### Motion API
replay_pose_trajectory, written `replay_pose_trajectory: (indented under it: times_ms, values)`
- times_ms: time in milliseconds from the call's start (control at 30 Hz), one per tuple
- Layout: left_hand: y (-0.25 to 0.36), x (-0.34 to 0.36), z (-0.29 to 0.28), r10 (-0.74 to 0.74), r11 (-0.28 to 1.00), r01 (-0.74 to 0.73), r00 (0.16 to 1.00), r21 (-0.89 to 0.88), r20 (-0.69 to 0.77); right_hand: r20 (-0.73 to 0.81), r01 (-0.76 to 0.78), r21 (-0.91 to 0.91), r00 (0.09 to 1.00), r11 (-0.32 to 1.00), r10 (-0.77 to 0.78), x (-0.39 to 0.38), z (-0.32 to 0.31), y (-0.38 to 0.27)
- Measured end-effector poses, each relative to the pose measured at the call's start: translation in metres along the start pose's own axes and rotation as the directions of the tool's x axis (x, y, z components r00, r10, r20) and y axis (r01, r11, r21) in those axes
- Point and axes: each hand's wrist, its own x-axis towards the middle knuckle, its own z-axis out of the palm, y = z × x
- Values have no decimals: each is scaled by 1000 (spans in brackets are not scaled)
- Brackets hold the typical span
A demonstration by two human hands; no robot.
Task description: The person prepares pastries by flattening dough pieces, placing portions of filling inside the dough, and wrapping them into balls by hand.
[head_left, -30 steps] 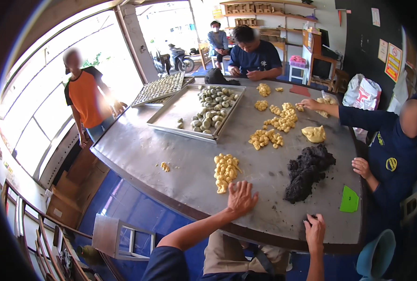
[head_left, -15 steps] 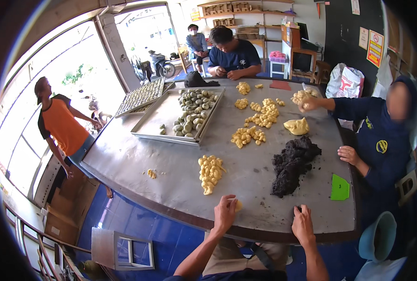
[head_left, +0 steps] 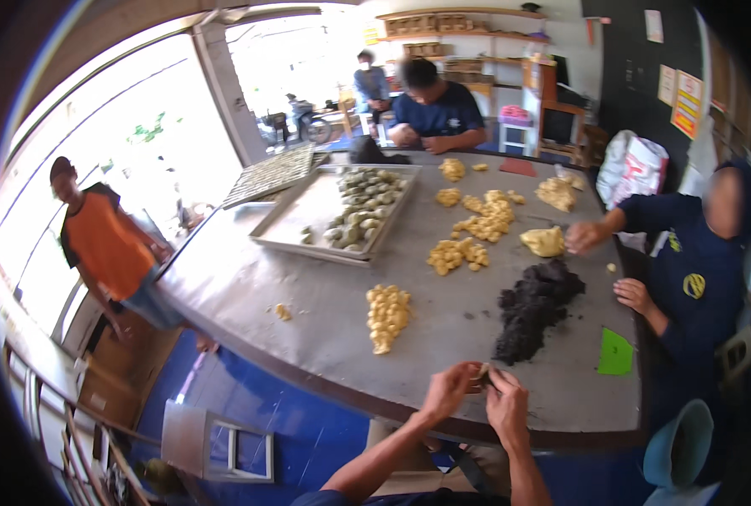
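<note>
Over the near edge of the metal table, my left hand (head_left: 450,391) and my right hand (head_left: 507,403) meet fingertip to fingertip. Between them they pinch a small piece of dough (head_left: 483,372), which looks dark in part; fingers and blur hide most of it. A heap of yellow dough pieces (head_left: 388,316) lies ahead and to the left of my hands. Ahead and to the right is a crumbly mound of black filling (head_left: 537,308). Further back sits a smooth yellow dough lump (head_left: 543,242), with a co-worker's hand (head_left: 588,237) close beside it.
A large tray (head_left: 287,221) holds greenish rounds (head_left: 365,207); a full rack (head_left: 270,175) stands behind it. More dough heaps (head_left: 487,216) lie mid-table. A green card (head_left: 615,352) is at right. People work across the table and at right; another stands left (head_left: 110,240).
My hands have come together from apart, bringing the yellow dough from the left and a dark bit from the right. The co-worker's hand has moved from a far dough heap to beside the lump.
</note>
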Motion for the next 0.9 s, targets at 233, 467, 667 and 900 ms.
replay_pose_trajectory:
  times_ms: [233, 467, 667, 900]
  values:
    - [-36, 16, -28, 150, 593, -189, 981, 782, 124, 77, 151, 91, 984, 984, -158, 1, 25, 18]
    - [-31, 6, -20, 109, 544, -44, 994, 838, -18, 89, 79, -17, 993, 997, -77, 3, 27, 4]
    - [-17, 5, -20, 73, 636, -96, 995, 766, 64, 111, 184, -76, 978, 980, -175, 5, 25, -1]
    - [-5, 6, -23, 104, 779, -146, 989, 610, 104, 63, -119, 335, 993, 935, 104, 14, 17, 23]
